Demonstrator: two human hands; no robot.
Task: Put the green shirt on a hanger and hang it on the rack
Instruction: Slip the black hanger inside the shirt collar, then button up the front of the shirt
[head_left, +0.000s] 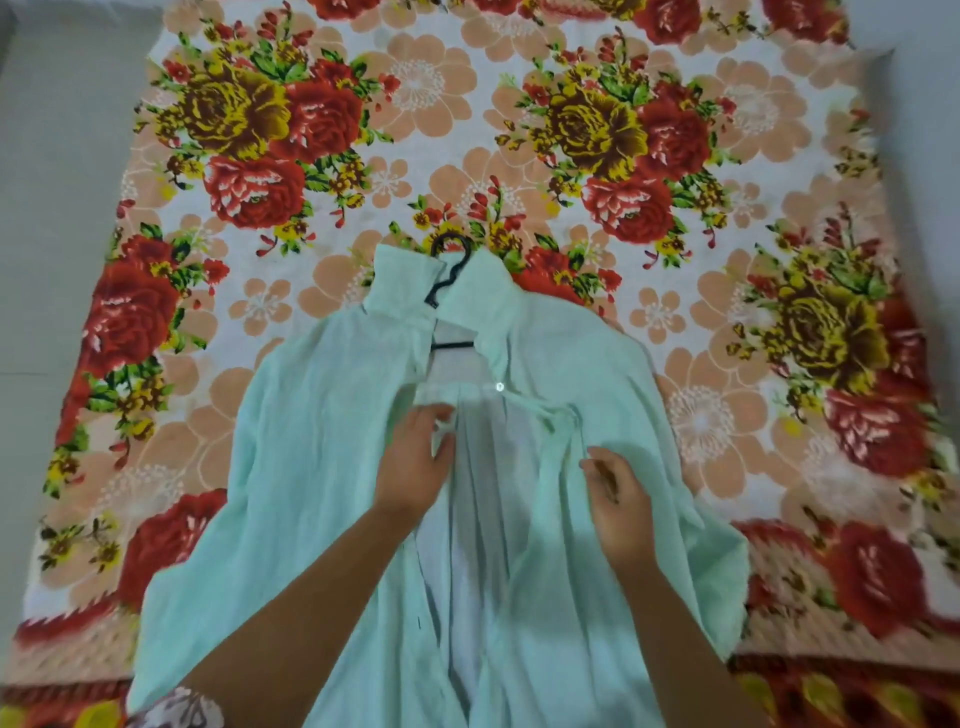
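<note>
Shirt: the green shirt (322, 467) lies open, front up, on the flowered sheet (415, 104). The hanger (452, 344) is inside it, with the hook out at the collar.
Left hand: the left hand (415, 457) pinches the left front edge.
Right hand: the right hand (618, 499) has its fingers curled on a fold of the right front.
Slip risk: the fronts aren't fastened, so lifting now could slide a shoulder off the hanger.
Tug risk: an uneven pull could twist the collar and bury the hook.
Rack: out of view.

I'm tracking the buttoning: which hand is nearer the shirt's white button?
The left hand, whose fingertips reach just below-left of the button on the green shirt; the right hand holds fabric lower and farther off.
</note>
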